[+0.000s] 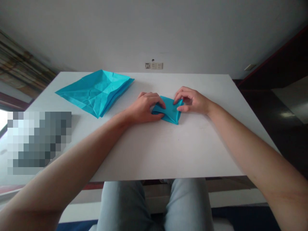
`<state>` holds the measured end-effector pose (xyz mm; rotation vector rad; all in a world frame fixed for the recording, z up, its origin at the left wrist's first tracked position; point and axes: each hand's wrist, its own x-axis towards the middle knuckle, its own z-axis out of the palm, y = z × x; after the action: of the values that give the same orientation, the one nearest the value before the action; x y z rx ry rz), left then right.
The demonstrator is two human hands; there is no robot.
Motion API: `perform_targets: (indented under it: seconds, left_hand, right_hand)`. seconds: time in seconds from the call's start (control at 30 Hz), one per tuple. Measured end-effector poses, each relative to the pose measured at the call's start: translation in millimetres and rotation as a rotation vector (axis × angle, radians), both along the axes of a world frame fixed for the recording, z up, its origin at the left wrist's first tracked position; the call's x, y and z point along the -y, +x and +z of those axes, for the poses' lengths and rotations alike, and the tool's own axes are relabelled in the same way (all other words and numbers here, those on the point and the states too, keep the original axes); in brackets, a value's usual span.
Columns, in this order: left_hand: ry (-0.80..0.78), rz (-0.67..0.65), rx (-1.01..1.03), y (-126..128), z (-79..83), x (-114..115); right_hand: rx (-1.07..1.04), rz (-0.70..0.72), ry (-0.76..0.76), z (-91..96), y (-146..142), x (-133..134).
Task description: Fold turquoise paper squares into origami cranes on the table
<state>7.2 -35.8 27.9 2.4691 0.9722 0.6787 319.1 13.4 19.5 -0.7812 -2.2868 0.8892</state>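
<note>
text: none legible | labels, brands, numbers, signs: none legible (pixelated patch (pixel 39 142) can't be read)

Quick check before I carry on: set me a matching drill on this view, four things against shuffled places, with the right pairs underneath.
Things
1. Small folded blue paper
2. Large creased blue paper
3. Right hand
4. Wall sockets

Places
A. At the right edge of the smaller paper
B. Beyond the table's far edge
C. Between the two hands, on the table
D. Toward the table's far left corner, beyond the left hand's forearm

Right pairs
1-C
2-D
3-A
4-B
</note>
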Motion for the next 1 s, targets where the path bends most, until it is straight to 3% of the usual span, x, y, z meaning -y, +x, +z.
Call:
perform_targets:
  seconds: [0.2,0.4,0.73,1.0]
  left_hand:
    - [0.013,-0.062,0.065,1,-0.5,-4]
    - [0.008,0.051,0.141,0,-2.1,0]
    - [0.029,0.170,0.087,3,-2.3,7]
    - [0.066,0.149,0.110,3,-3.9,5]
  right_hand:
    - [-0.006,-0.005,-0.006,0.8,0,-2]
    - [-0.056,-0.011,0.009,1.4,2,-4]
    - [-0.135,-0.086,-0.040,1.1,-3,-1]
    - [-0.123,-0.153,-0.078,0.9,-7,2]
